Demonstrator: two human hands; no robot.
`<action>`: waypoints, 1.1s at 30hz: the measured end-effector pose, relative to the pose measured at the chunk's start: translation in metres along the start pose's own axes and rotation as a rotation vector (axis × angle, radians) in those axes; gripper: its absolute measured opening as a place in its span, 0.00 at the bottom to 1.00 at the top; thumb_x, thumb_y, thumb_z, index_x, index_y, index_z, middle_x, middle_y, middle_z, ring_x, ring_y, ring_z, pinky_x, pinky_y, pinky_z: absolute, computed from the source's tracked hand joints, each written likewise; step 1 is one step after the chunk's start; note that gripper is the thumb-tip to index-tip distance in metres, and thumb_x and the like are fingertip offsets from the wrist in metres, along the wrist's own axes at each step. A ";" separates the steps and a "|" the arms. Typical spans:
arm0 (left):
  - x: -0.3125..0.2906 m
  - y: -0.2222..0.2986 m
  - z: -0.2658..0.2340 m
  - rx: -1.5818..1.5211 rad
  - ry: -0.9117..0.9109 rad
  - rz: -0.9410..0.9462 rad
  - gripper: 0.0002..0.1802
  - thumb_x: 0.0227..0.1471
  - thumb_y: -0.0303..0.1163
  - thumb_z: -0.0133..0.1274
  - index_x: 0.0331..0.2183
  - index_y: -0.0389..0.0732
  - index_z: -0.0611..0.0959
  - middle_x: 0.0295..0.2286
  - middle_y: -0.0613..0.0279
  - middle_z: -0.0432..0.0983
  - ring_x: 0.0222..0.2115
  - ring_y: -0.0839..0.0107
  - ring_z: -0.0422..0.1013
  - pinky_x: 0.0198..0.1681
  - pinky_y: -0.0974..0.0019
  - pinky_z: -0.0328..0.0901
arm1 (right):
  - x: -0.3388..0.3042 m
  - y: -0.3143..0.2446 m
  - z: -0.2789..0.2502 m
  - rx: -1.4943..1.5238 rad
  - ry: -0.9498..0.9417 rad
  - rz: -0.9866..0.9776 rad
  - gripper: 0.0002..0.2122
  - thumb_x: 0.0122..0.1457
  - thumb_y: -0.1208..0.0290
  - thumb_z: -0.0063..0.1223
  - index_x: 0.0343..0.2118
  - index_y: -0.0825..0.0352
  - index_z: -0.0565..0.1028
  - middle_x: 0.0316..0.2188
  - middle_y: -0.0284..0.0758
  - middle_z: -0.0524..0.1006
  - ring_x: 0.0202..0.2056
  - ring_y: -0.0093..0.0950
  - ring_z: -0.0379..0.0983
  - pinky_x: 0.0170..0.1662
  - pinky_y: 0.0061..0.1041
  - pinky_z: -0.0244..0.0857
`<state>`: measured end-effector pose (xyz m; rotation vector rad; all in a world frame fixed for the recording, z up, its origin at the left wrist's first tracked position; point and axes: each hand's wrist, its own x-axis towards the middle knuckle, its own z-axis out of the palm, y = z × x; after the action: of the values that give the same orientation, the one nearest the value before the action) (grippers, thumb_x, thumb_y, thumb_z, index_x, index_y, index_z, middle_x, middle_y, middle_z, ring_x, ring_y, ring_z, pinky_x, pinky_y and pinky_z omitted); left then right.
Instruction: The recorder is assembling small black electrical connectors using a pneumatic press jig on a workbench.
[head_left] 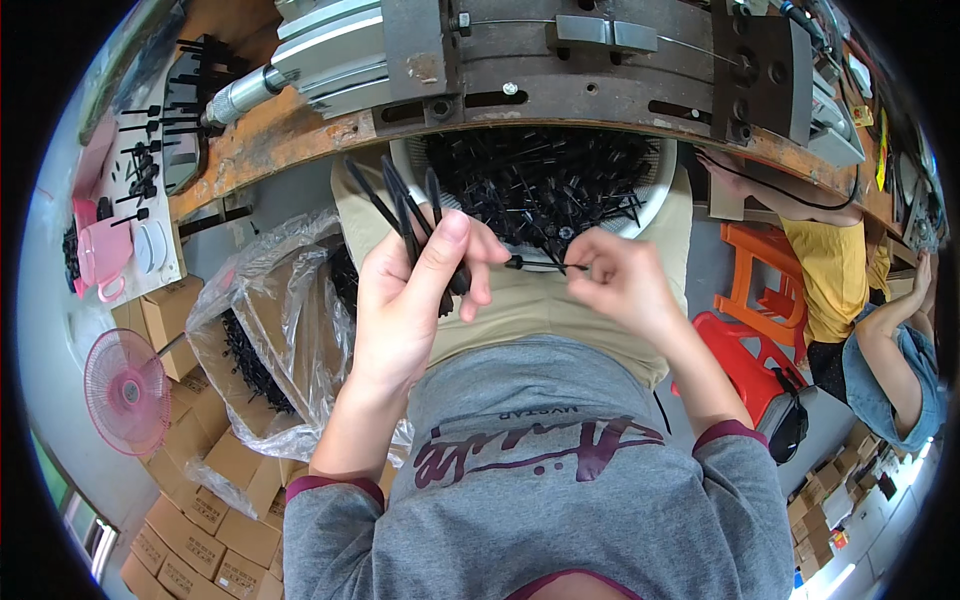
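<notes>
My left hand [420,275] is closed round a bunch of slim black rod-like parts [400,205], which stick up past the thumb. To its right, my right hand [625,280] pinches one end of another thin black part [540,264]. That part lies level between the hands, its thicker end close to my left fingertips; whether they touch it I cannot tell. In my lap, just beyond the hands, a white basket [655,205] holds a heap of similar black parts [545,180]. Their exact kind is too small to make out.
A metal fixture [590,75] sits on the wooden bench [290,150] ahead. At left are a plastic-lined carton [290,310], a pink fan [128,392] and stacked boxes [200,530]. Orange [740,265] and red stools [725,350] stand at right, near another person [885,340].
</notes>
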<state>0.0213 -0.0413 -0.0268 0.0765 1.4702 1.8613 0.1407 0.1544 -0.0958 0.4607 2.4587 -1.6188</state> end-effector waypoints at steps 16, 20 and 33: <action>-0.004 0.013 0.014 0.482 -0.307 0.284 0.19 0.36 0.22 0.67 0.36 0.34 0.86 0.31 0.54 0.81 0.26 0.72 0.74 0.28 0.71 0.67 | 0.003 -0.041 -0.057 1.168 -0.147 0.002 0.06 0.57 0.80 0.54 0.37 0.75 0.75 0.26 0.40 0.78 0.15 0.19 0.69 0.19 0.15 0.61; -0.006 0.014 0.019 0.617 -0.355 0.476 0.19 0.33 0.21 0.69 0.34 0.37 0.87 0.33 0.54 0.81 0.31 0.71 0.76 0.30 0.71 0.74 | 0.005 -0.055 -0.054 1.170 -0.116 0.107 0.06 0.61 0.75 0.52 0.38 0.73 0.75 0.26 0.39 0.79 0.16 0.20 0.71 0.20 0.16 0.64; -0.007 0.013 0.022 0.821 -0.367 0.855 0.14 0.36 0.31 0.68 0.30 0.38 0.86 0.39 0.53 0.81 0.18 0.76 0.72 0.21 0.75 0.65 | 0.015 -0.075 -0.064 0.818 0.165 -0.166 0.11 0.67 0.69 0.44 0.38 0.72 0.75 0.29 0.42 0.80 0.20 0.23 0.77 0.23 0.18 0.68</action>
<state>0.0300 -0.0284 -0.0058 1.5462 1.9812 1.5241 0.1030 0.1881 -0.0096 0.5011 1.8539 -2.7273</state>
